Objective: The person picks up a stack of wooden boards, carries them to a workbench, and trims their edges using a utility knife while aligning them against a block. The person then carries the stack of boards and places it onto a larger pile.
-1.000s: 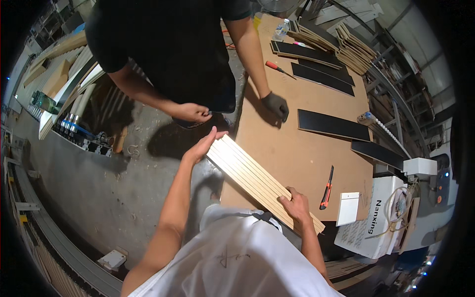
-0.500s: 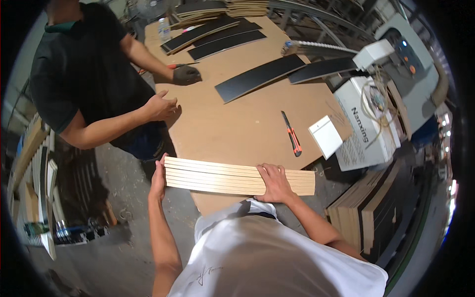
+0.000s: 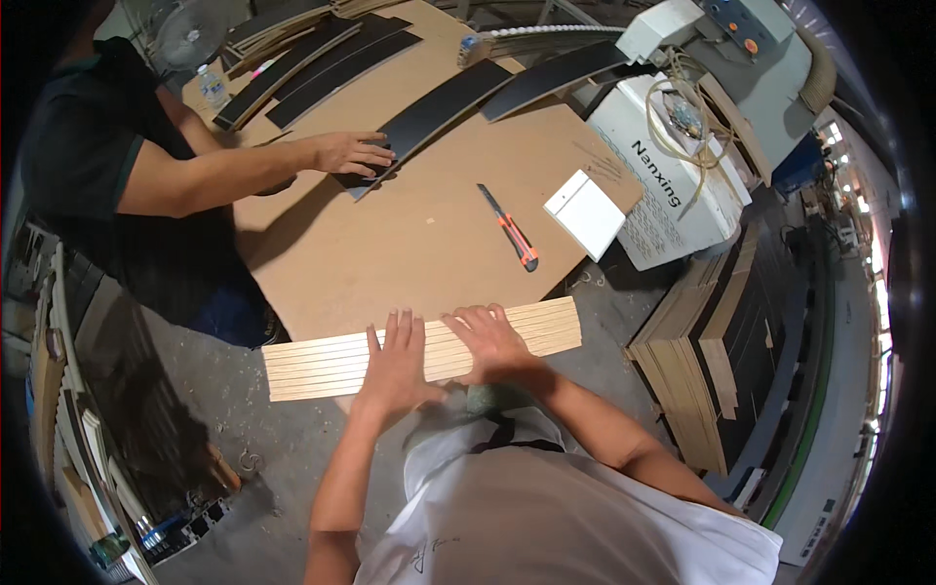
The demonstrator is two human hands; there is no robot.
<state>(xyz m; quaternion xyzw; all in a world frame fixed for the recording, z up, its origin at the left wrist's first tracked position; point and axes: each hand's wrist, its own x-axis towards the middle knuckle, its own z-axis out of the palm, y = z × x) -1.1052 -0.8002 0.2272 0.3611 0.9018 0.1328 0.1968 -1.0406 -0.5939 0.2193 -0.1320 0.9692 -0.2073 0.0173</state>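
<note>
Pale wooden slats (image 3: 419, 349) lie bunched at the brown desk's (image 3: 390, 253) near edge — left hand (image 3: 395, 369) and right hand (image 3: 487, 341) pressing flat, fingers spread, squaring them; next calls for even alignment.

The brown table (image 3: 390, 253) carries pale slats (image 3: 322, 363) at six o'clock, a knife (image 3: 511, 228) toward three, and black strips (image 3: 439, 102) at twelve.

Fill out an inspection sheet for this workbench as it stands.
Surface: brown board table, mostly bare.
Job's things: bundle of pale wooden slats lying across the near edge, overhanging at the left.
Clutter: orange utility knife, white block, black strips.
Grippers: left hand and right hand flat on the slats, fingers spread.
Cables: coiled cord on the white machine.
Surroundings: co-worker's hand on a black strip; stacked boards at right.
</note>
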